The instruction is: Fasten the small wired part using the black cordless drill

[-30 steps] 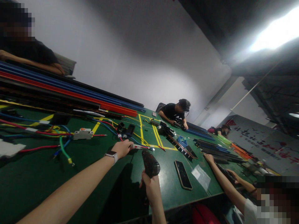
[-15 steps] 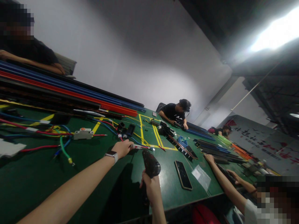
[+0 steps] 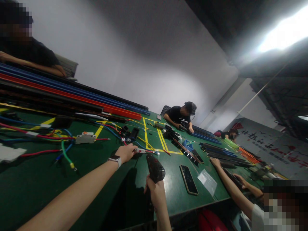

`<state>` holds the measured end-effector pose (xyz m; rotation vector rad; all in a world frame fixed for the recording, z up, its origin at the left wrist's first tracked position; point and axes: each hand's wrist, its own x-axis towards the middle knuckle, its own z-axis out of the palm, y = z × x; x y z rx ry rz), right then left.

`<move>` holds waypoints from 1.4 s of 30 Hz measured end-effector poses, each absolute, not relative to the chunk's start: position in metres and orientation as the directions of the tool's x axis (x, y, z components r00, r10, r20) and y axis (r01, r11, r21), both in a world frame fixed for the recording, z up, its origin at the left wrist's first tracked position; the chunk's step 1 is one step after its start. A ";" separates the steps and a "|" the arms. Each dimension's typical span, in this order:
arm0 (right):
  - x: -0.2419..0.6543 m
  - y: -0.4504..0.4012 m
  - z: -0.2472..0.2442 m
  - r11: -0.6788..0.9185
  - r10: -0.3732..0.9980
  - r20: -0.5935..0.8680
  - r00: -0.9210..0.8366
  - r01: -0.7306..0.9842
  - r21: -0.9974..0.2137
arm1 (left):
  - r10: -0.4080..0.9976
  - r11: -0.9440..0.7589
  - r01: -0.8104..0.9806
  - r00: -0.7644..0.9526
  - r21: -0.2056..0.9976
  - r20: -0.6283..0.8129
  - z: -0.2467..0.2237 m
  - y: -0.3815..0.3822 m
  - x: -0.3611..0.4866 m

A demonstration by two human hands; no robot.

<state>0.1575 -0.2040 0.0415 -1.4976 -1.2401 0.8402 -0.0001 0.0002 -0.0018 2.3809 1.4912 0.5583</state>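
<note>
My left hand [image 3: 126, 152], with a watch on its wrist, is closed on a small white circuit breaker [image 3: 141, 150] seen from its narrow side. Short wires with metal ends [image 3: 156, 153] come out of its right end. In my right hand [image 3: 156, 192] is a black cordless drill [image 3: 156, 168], gripped by its handle. The drill's front end points at the breaker's right end; whether they touch I cannot tell. Further left lies another white circuit breaker [image 3: 86, 138] with red wires on it. A green wire [image 3: 64, 152] with a metal lug hangs below it.
A phone [image 3: 189, 179] and a clear plastic bag [image 3: 207, 182] lie right of the drill on the green table [image 3: 96, 186]. Long blue and orange rails [image 3: 115, 112] run along the far side. Several co-workers sit around; one's hand [image 3: 216, 162] rests at the right.
Almost nothing differs. The drill and both of my hands hold their places, and the view has shifted very slightly.
</note>
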 end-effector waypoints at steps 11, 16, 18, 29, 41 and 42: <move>0.160 -0.204 0.038 0.020 0.968 0.095 0.234 0.303 -0.953 | 0.891 -0.454 0.794 0.410 0.404 0.195 -0.002 0.001 -0.001; 0.160 -0.204 0.038 0.003 0.969 0.075 0.236 0.289 -0.957 | 0.894 -0.447 0.796 0.406 0.409 0.187 0.000 0.000 -0.001; 0.160 -0.203 0.038 0.000 0.968 0.073 0.242 0.288 -0.958 | 0.900 -0.435 0.794 0.400 0.424 0.174 0.001 0.000 -0.001; 0.160 -0.204 0.039 0.015 0.969 0.091 0.231 0.309 -0.951 | 0.900 -0.435 0.796 0.401 0.420 0.173 0.002 -0.001 -0.001; 0.159 -0.203 0.038 -0.006 0.965 0.072 0.253 0.296 -0.955 | 0.894 -0.447 0.796 0.407 0.408 0.186 0.000 0.000 -0.001; 0.159 -0.203 0.038 -0.006 0.965 0.074 0.252 0.301 -0.953 | 0.892 -0.452 0.795 0.410 0.406 0.190 -0.001 0.001 -0.001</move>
